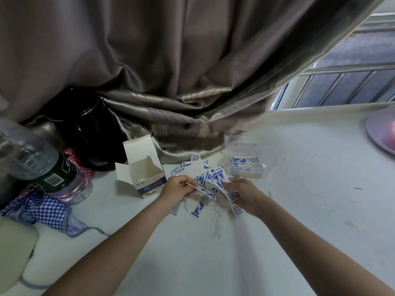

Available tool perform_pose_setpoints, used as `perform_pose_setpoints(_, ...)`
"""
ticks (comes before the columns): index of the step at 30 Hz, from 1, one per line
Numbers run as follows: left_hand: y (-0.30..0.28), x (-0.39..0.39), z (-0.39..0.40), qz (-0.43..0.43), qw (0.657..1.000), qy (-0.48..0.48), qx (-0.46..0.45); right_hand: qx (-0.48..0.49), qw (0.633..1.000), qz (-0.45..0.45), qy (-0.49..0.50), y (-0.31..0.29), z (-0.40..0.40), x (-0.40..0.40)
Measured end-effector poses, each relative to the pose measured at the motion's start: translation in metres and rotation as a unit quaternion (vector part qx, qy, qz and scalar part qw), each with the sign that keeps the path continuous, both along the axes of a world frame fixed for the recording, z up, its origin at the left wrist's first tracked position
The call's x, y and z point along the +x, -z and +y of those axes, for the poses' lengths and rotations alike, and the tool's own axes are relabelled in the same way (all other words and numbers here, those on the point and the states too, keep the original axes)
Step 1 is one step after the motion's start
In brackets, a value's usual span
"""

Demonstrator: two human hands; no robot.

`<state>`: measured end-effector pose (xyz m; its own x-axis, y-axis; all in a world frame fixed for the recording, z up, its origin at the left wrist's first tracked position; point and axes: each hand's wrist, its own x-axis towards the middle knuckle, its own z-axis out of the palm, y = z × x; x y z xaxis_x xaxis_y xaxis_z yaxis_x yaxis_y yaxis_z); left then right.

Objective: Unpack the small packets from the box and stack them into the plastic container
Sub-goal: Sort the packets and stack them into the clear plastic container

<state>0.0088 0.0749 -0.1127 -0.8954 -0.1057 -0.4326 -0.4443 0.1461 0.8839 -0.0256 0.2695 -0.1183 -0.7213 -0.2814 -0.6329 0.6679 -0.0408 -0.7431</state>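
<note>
Sorting through the packets (201,178) dumped on the table (299,189) between the empty box (141,171) and the container (248,161), which already has a few stacked. Left hand (178,188) pinches one, right hand (242,194) grips a small bunch. They look light, thin, slippery, so grab by the edges.

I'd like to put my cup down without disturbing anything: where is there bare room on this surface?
Bare patches: right of the plastic container toward the pink plate, and the near surface between the forearms. Crowded: the loose packets around both hands, and the left side by the box and bottle.
</note>
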Motion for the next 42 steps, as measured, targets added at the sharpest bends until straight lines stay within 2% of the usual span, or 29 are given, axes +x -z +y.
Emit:
perform_pose_setpoints(4,0.001,0.000,0.001,-0.030,0.999,0.010,0.012,-0.012,1.000,-0.024,0.013,-0.002,-0.003,0.002)
perform_pose_setpoints(7,0.001,0.000,0.004,-0.019,0.998,-0.042,0.030,-0.010,0.999,-0.026,0.030,0.000,-0.004,0.003)
perform_pose_setpoints(12,-0.003,-0.002,0.012,-0.012,0.988,-0.126,0.090,-0.020,1.000,-0.019,-0.005,0.001,-0.012,0.006)
perform_pose_setpoints(16,-0.003,0.001,0.027,-0.024,0.994,-0.059,0.085,-0.004,1.000,-0.008,-0.026,0.002,-0.027,0.009)
perform_pose_setpoints(18,0.000,0.001,0.027,-0.032,0.998,0.005,0.047,0.059,0.997,0.014,-0.041,0.004,-0.029,0.009)
perform_pose_setpoints(20,0.007,0.001,0.022,-0.042,0.995,0.081,-0.033,0.156,0.982,0.086,-0.062,0.003,-0.027,0.006)
perform_pose_setpoints(22,0.012,0.001,0.017,-0.049,0.989,0.106,-0.084,0.278,0.930,0.206,-0.121,0.000,-0.022,0.004)
perform_pose_setpoints(23,0.015,0.002,0.015,-0.049,0.987,0.114,-0.105,0.340,0.885,0.268,-0.171,-0.003,-0.020,0.004)
perform_pose_setpoints(25,0.017,0.005,0.014,-0.042,0.974,0.152,-0.164,0.440,0.771,0.377,-0.266,-0.004,-0.017,0.009)
perform_pose_setpoints(27,0.018,0.010,0.014,-0.023,0.949,0.205,-0.240,0.489,0.675,0.444,-0.330,0.000,-0.018,0.017)
perform_pose_setpoints(29,0.019,0.013,0.012,-0.009,0.920,0.253,-0.300,0.501,0.620,0.474,-0.374,0.007,-0.020,0.027)
perform_pose_setpoints(31,0.023,0.016,0.011,-0.007,0.904,0.283,-0.319,0.492,0.599,0.476,-0.414,0.016,-0.020,0.035)
perform_pose_setpoints(33,0.024,0.019,0.011,-0.003,0.897,0.302,-0.323,0.497,0.564,0.488,-0.443,0.023,-0.014,0.040)
perform_pose_setpoints(36,0.028,0.022,0.013,0.017,0.883,0.320,-0.343,0.531,0.520,0.493,-0.452,0.024,-0.006,0.041)
perform_pose_setpoints(42,0.028,0.023,0.019,0.051,0.863,0.345,-0.365,0.554,0.520,0.425,-0.492,0.014,-0.004,0.037)
